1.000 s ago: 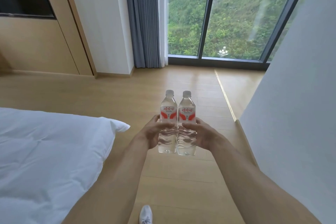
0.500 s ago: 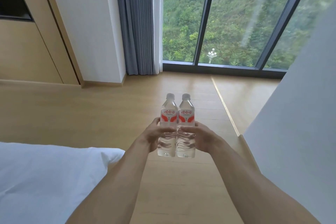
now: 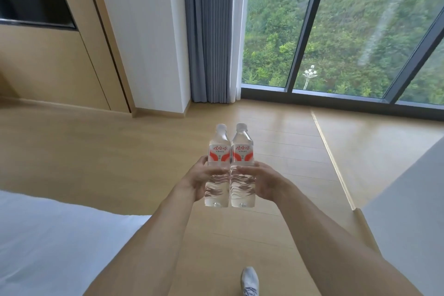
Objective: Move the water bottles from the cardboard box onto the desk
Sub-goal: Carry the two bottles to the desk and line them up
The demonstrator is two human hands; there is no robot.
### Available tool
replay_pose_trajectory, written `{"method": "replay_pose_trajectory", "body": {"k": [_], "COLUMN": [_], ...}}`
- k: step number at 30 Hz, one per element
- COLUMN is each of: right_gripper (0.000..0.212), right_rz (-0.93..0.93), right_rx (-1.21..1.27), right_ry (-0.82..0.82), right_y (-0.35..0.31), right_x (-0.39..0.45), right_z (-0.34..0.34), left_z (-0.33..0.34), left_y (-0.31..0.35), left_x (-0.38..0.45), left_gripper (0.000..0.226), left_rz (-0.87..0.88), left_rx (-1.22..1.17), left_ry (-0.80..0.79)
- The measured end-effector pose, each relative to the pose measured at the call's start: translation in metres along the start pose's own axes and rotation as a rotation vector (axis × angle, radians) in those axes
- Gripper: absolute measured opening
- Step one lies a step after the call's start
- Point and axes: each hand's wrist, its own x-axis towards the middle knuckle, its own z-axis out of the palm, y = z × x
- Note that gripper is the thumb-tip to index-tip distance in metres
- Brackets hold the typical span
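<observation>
Two clear water bottles with white caps and red-and-white labels stand upright side by side in mid-air over the wooden floor. My left hand (image 3: pixel 197 179) grips the left bottle (image 3: pixel 218 151) around its lower body. My right hand (image 3: pixel 260 181) grips the right bottle (image 3: pixel 242 150) the same way. The two bottles touch each other. Neither the cardboard box nor the desk is in view.
A bed with white bedding (image 3: pixel 52 243) fills the lower left. A pale wall (image 3: pixel 408 211) rises at the right. Ahead are a grey curtain (image 3: pixel 209 31), a floor-to-ceiling window (image 3: pixel 336 31) and wood wall panelling (image 3: pixel 48 67). My white shoe (image 3: pixel 249 280) shows at the bottom.
The view has shifted as I walk: the bed's corner has slid lower left, the window and wall have drawn nearer, and my shoe has come back into view. Both hands keep their hold on the bottles.
</observation>
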Motion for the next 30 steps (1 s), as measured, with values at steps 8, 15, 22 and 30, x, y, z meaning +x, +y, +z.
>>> {"method": "replay_pose_trajectory", "body": {"k": [8, 15, 22, 30], "right_gripper": [0.048, 0.036, 0.022, 0.031], "right_rz": [0.088, 0.141, 0.199, 0.253], "right_rx": [-0.015, -0.01, -0.022, -0.098], "right_ry": [-0.13, -0.227, -0.282, -0.318], "right_y": [-0.057, -0.109, -0.137, -0.163], "right_x": [0.125, 0.21, 0.284, 0.39], "right_z": [-0.032, -0.044, -0.038, 0.005], "left_z": [-0.01, -0.017, -0.046, -0.123], "left_y": [0.048, 0.09, 0.114, 0.147], "left_x": [0.098, 0.168, 0.217, 0.284], "left_gripper": [0.066, 0.057, 0.053, 0.053], "left_rz": [-0.006, 0.007, 0.03, 0.036], "left_rx": [-0.028, -0.035, -0.146, -0.21], "left_ry": [0.191, 0.301, 0.394, 0.463]}}
